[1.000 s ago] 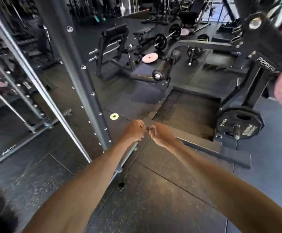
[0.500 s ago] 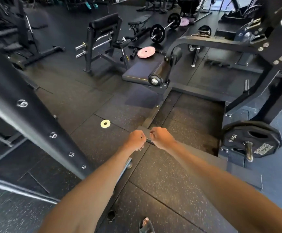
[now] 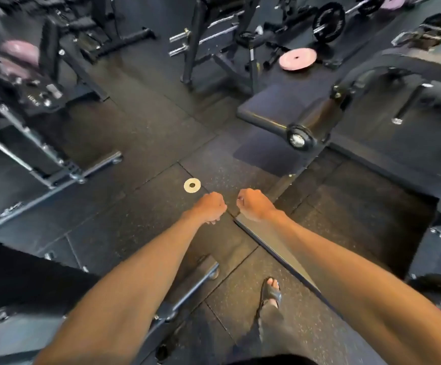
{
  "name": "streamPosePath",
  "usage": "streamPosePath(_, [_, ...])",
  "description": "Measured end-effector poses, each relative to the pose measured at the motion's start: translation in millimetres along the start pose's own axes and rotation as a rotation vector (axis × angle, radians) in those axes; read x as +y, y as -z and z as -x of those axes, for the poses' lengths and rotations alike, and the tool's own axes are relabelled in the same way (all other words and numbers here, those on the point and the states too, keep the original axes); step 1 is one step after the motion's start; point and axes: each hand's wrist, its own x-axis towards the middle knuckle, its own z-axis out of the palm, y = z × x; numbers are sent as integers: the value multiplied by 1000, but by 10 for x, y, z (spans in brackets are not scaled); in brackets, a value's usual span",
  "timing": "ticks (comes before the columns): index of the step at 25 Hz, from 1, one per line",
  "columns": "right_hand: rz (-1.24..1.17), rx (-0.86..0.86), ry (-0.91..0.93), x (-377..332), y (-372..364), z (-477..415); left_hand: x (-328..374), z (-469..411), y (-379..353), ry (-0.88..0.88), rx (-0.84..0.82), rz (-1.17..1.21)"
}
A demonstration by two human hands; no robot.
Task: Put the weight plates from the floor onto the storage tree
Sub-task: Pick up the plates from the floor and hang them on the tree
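Note:
A small pale yellow weight plate (image 3: pixel 192 185) lies flat on the black rubber floor, just beyond my left hand (image 3: pixel 210 207). A larger pink plate (image 3: pixel 296 59) lies flat on the floor farther back, right of centre. Both my arms reach forward and down. My left hand is curled into a fist with nothing visible in it. My right hand (image 3: pixel 254 206) is also curled shut, a short gap to the right of the left one, and appears to hold nothing. A black plate (image 3: pixel 328 22) sits on a barbell at the back.
A padded bench with a roller (image 3: pixel 297 138) stands ahead on the right. A rack frame with steel feet (image 3: pixel 87 169) stands at left, a plate-loaded machine (image 3: pixel 209 35) at the back. A metal platform edge (image 3: pixel 274 248) runs diagonally under my right arm. My sandalled foot (image 3: pixel 270 292) is below.
My hands were touching, pinching a small object between them; now they are apart as two fists. The view has tilted down and moved forward, so the yellow plate is closer.

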Motion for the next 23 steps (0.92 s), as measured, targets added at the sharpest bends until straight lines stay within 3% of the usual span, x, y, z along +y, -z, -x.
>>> streamPosePath(6, [96,-223,129,53,348,-1633,-260,-979,476,286,33,111])
streamPosePath(13, [261,-420,276,-435,278,-3370,-636,-2462,1094,366,75,219])
streamPosePath(18, [358,-465,234,-658,144,-4776,-1106,-3619,1578,434,54,294])
streamPosePath(23, [420,-547,224,-909,-76,-5739,-1513,-4236,1942,474,-2,348])
